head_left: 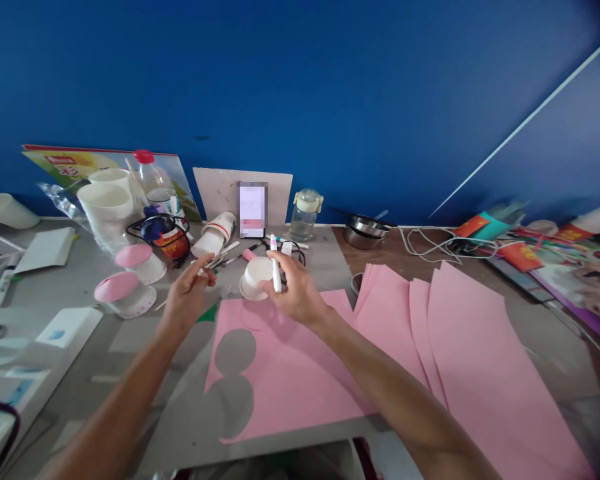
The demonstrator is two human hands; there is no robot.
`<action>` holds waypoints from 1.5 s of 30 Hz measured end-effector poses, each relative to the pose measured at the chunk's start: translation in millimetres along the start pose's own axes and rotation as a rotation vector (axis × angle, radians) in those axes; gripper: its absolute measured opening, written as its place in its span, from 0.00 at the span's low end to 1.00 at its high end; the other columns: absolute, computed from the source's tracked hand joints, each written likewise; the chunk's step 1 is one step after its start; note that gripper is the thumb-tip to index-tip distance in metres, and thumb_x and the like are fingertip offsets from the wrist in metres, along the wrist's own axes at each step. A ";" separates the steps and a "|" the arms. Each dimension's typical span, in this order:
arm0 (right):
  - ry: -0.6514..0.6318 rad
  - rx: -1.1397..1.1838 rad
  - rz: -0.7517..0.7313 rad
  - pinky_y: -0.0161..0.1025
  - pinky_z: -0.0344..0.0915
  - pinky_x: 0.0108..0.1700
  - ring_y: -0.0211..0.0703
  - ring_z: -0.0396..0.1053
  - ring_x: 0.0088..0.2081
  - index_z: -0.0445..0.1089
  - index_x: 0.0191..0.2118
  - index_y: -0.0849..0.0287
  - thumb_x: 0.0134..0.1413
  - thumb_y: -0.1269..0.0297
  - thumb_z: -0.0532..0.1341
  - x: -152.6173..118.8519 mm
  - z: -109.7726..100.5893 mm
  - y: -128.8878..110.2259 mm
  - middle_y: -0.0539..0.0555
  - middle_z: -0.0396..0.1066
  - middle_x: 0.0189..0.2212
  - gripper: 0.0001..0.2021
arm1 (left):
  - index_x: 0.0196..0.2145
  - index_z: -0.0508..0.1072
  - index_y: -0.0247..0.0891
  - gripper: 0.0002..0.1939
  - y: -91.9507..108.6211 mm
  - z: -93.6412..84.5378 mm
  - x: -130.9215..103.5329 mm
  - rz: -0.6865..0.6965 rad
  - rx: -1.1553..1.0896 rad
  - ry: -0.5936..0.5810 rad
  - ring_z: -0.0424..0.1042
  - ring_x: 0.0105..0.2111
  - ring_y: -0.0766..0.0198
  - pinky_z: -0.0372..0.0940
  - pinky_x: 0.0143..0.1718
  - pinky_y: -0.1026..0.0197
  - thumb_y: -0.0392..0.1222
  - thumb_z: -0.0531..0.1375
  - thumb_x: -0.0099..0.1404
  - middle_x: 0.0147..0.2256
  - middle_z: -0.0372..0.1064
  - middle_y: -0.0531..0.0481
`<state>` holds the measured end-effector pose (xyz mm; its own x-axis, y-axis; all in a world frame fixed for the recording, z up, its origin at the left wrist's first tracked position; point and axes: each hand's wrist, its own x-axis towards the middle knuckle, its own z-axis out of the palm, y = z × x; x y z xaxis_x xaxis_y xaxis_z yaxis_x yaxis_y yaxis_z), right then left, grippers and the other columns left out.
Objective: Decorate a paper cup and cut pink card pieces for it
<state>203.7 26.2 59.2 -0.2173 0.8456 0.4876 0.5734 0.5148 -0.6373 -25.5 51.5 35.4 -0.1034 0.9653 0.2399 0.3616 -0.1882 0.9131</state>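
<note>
My right hand grips a white marker with a pink upper end, held nearly upright. Just left of these fingers is a white paper cup; whether they touch it I cannot tell. My left hand is raised, its fingers drawn together, and what they hold, if anything, is too small to name. Below both hands lies a pink paper sheet with round pieces cut out of its left side. A faint round outline shows near its top edge.
Two white cup shapes with pink round tops, one being this pink top, stand at the left. Stacked paper cups, a phone and a glass jar are at the back. More pink sheets lie at the right.
</note>
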 end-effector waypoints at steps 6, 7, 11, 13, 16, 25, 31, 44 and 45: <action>-0.018 -0.107 0.004 0.48 0.63 0.55 0.54 0.69 0.50 0.62 0.56 0.60 0.52 0.65 0.64 26.3 17.5 7.4 0.61 0.72 0.49 0.25 | 0.62 0.55 0.42 0.35 -6.9 15.2 -13.9 -0.103 -0.251 0.082 0.67 0.28 0.64 0.65 0.37 0.58 0.41 0.57 0.56 0.26 0.66 0.57; -0.028 -0.113 0.014 0.48 0.62 0.55 0.54 0.69 0.50 0.62 0.56 0.59 0.51 0.65 0.65 29.3 21.4 9.7 0.61 0.72 0.49 0.25 | 0.60 0.56 0.43 0.34 -7.8 16.3 -15.7 -0.105 -0.260 0.081 0.67 0.28 0.64 0.65 0.36 0.59 0.41 0.58 0.56 0.26 0.67 0.56; -0.060 -0.132 0.051 0.47 0.63 0.54 0.54 0.69 0.50 0.63 0.55 0.58 0.50 0.65 0.66 35.4 33.9 17.7 0.60 0.72 0.49 0.25 | 0.49 0.65 0.43 0.21 -9.0 16.0 -19.8 -0.096 -0.315 0.086 0.68 0.30 0.65 0.65 0.35 0.61 0.42 0.59 0.57 0.28 0.69 0.56; -0.070 -0.130 0.052 0.47 0.64 0.53 0.54 0.69 0.49 0.64 0.54 0.58 0.51 0.64 0.66 35.3 38.5 21.4 0.59 0.73 0.48 0.24 | 0.48 0.65 0.43 0.19 -8.0 15.1 -20.6 -0.101 -0.340 0.099 0.69 0.30 0.65 0.65 0.35 0.61 0.43 0.60 0.57 0.28 0.69 0.55; -0.087 -0.121 0.042 0.47 0.64 0.53 0.53 0.70 0.49 0.65 0.54 0.57 0.51 0.63 0.66 34.1 45.1 27.3 0.59 0.73 0.47 0.24 | 0.47 0.65 0.42 0.18 -6.4 15.4 -21.3 -0.108 -0.344 0.119 0.69 0.30 0.64 0.65 0.36 0.59 0.44 0.61 0.58 0.28 0.70 0.55; 0.147 0.177 0.057 0.47 0.65 0.51 0.52 0.70 0.47 0.64 0.53 0.62 0.53 0.66 0.63 23.1 32.1 21.1 0.61 0.74 0.44 0.21 | 0.40 0.66 0.41 0.11 -25.5 20.4 -27.4 -0.038 -0.281 0.101 0.67 0.26 0.67 0.63 0.30 0.62 0.46 0.59 0.60 0.29 0.68 0.54; 0.130 0.757 0.320 0.35 0.63 0.31 0.36 0.66 0.24 0.69 0.40 0.58 0.58 0.57 0.59 -7.1 0.9 18.3 0.46 0.68 0.19 0.10 | 0.37 0.67 0.40 0.07 -28.2 20.3 -38.1 0.102 0.212 -0.097 0.66 0.26 0.65 0.61 0.29 0.63 0.41 0.51 0.65 0.29 0.68 0.54; 0.068 0.868 0.458 0.37 0.67 0.29 0.37 0.68 0.24 0.72 0.43 0.58 0.57 0.47 0.59 -46.6 39.3 43.1 0.50 0.72 0.25 0.19 | 0.39 0.68 0.39 0.12 -35.9 24.7 -40.8 0.426 0.647 -0.236 0.75 0.35 0.55 0.66 0.39 0.55 0.32 0.48 0.63 0.35 0.76 0.46; 0.064 0.837 0.461 0.38 0.68 0.31 0.38 0.69 0.25 0.72 0.43 0.58 0.57 0.47 0.59 -47.8 40.7 42.6 0.51 0.73 0.26 0.19 | 0.39 0.68 0.39 0.12 -36.3 24.5 -40.9 0.436 0.657 -0.240 0.75 0.35 0.55 0.66 0.38 0.54 0.32 0.48 0.63 0.35 0.76 0.46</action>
<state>206.4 13.5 -15.5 -0.0536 0.9937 0.0981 -0.1638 0.0882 -0.9825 -11.6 23.3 -15.6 0.3457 0.8564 0.3836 0.7997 -0.4827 0.3571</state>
